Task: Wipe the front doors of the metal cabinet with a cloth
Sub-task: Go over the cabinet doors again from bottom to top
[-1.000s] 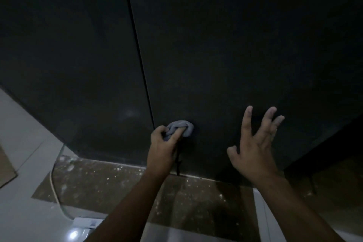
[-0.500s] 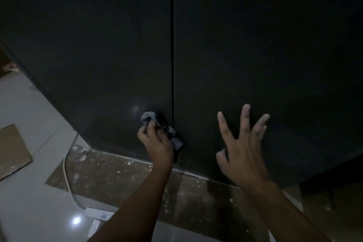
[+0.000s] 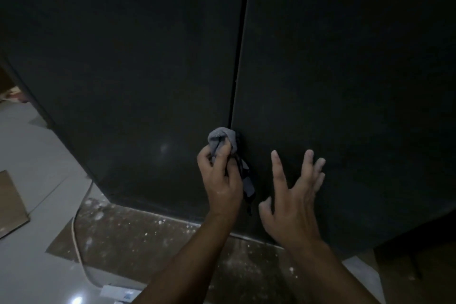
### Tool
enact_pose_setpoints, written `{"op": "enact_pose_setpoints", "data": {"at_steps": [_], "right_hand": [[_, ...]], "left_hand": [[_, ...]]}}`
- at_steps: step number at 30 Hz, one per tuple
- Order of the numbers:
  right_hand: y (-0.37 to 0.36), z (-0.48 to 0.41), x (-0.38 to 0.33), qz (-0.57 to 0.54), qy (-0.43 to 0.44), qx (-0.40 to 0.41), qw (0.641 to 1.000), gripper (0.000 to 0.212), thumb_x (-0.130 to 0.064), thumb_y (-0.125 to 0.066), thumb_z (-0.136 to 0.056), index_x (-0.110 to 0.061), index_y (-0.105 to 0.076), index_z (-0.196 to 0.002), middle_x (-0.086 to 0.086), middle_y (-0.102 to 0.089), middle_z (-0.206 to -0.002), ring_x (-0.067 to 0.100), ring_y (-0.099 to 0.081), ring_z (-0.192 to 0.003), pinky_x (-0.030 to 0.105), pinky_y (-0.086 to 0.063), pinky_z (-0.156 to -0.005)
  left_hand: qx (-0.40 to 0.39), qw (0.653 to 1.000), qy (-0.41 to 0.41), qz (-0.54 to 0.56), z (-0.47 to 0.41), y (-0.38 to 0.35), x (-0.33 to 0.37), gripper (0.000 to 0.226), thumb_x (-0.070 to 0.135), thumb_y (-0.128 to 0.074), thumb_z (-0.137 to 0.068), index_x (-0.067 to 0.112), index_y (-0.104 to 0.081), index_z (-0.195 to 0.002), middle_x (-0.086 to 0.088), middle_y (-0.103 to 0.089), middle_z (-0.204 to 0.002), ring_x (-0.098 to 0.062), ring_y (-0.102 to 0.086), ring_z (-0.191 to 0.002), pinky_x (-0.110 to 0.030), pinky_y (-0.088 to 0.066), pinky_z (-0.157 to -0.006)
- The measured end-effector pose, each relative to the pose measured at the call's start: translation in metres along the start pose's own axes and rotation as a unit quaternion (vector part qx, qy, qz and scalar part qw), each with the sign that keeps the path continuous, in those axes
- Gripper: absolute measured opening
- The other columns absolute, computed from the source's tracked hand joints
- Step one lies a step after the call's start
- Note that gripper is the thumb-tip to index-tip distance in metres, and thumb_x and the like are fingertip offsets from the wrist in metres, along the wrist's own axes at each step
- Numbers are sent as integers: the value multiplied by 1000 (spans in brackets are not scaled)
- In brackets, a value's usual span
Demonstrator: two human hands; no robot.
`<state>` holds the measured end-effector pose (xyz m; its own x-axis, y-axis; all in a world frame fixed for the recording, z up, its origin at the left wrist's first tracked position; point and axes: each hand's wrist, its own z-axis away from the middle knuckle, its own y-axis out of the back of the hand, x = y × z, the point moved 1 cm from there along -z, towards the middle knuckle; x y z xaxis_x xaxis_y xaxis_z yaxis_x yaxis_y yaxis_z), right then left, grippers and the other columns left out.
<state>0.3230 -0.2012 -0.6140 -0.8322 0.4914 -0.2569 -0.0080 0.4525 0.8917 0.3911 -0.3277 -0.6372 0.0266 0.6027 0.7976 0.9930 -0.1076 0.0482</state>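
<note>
Left hand (image 3: 222, 185) grips cloth (image 3: 219, 137) against cabinet (image 3: 123, 57); right hand (image 3: 293, 205) splayed (floor label (image 3: 118, 292) unreadable).

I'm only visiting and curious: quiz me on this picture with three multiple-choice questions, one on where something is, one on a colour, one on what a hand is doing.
1. Where is the bunched grey cloth?
A) on a shelf
B) against the dark metal cabinet, at the seam between its doors
C) draped over a chair

2. What colour is the thin cable on the floor?
A) white
B) red
C) green

3. How is the right hand?
A) clenched in a fist
B) open, fingers spread
C) gripping a bottle

Answers: 1 B, the left hand grips it right at the seam. 2 A, it shows pale white. 3 B, its straight fingers are spread and hold nothing.
</note>
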Motion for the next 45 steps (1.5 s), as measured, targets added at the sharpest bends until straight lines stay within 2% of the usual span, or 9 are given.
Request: {"op": "enact_pose_setpoints", "data": {"at_steps": [4, 11, 16, 23, 30, 33, 38, 42, 45], "right_hand": [[21, -5, -3, 44, 158, 38, 986, 111, -28, -70, -68, -28, -8, -160, 14, -6, -164, 29, 5, -153, 70, -7, -115], [53, -16, 19, 51, 36, 104, 993, 115, -24, -78, -69, -27, -9, -160, 17, -7, -164, 39, 1, -151, 68, -9, -114], [78, -18, 59, 68, -55, 132, 987, 113, -23, -81, -69, -24, -13, -159, 16, -4, -163, 46, -2, -149, 68, -9, -113], [94, -5, 105, 79, -38, 145, 986, 121, -21, -84, -67, -27, -7, -160, 15, -6, -164, 29, 5, -151, 67, -9, -113], [80, 20, 148, 66, -106, 129, 984, 116, -27, -90, -59, -25, -24, -154, 8, -15, -158, 34, -22, -140, 69, -29, -107], [73, 27, 146, 14, -109, 103, 989, 119, -41, -90, -57, -34, -20, -153, -2, -13, -156, 26, -26, -130, 45, -48, -91], [59, 14, 112, -93, -106, 62, 988, 90, -70, -54, -68, -42, -15, -145, -8, -19, -148, -17, -19, -114, 9, -28, -84], [65, 9, 94, -206, -95, 200, 953, 72, -53, -61, -78, -31, -31, -140, -5, -26, -146, -7, -38, -119, 4, -40, -76], [69, -4, 91, -241, -99, 309, 915, 78, -14, -85, -69, -23, -40, -132, 6, -37, -144, 4, -36, -129, 2, -36, -98]], "left_hand": [[7, 999, -37, -3, -27, -7, 40, 37, 9, -51, -97, 13, -57, -133, -7, -40, -126, -3, -48, -110, -19, -44, -94], [-11, 996, -61, -58, -53, -22, 89, 41, 4, -54, -96, 12, -56, -136, -16, -33, -131, -28, -45, -115, -37, -43, -101], [-79, 982, -126, -115, -46, -46, 123, 52, 19, -45, -91, 41, -46, -138, -8, -28, -132, -20, -32, -115, -37, -40, -92], [-176, 965, -136, -138, -8, -84, 144, 50, 30, -39, -92, 42, -41, -141, -11, -27, -137, -27, -31, -119, -42, -41, -94], [-319, 931, -131, -121, 56, -116, 132, 53, 55, -36, -91, 53, -25, -143, -4, -12, -148, -24, -17, -133, -47, -35, -103], [-299, 947, -101, -61, 67, -122, 137, 47, 50, -31, -97, 62, -25, -141, 4, -12, -147, -12, -18, -133, -33, -27, -107], [-283, 955, -82, 30, 57, -114, 138, 38, 53, -32, -101, 58, -41, -138, 14, -22, -140, -2, -25, -130, -9, -21, -104], [-325, 933, -46, 148, 38, -97, 130, 40, 35, -39, -103, 48, -47, -139, 22, -37, -135, -3, -45, -124, -9, -37, -98], [-342, 920, -65, 179, 28, -85, 119, 55, -1, -47, -95, 32, -55, -138, 12, -55, -137, -11, -55, -126, -25, -46, -103]]}}
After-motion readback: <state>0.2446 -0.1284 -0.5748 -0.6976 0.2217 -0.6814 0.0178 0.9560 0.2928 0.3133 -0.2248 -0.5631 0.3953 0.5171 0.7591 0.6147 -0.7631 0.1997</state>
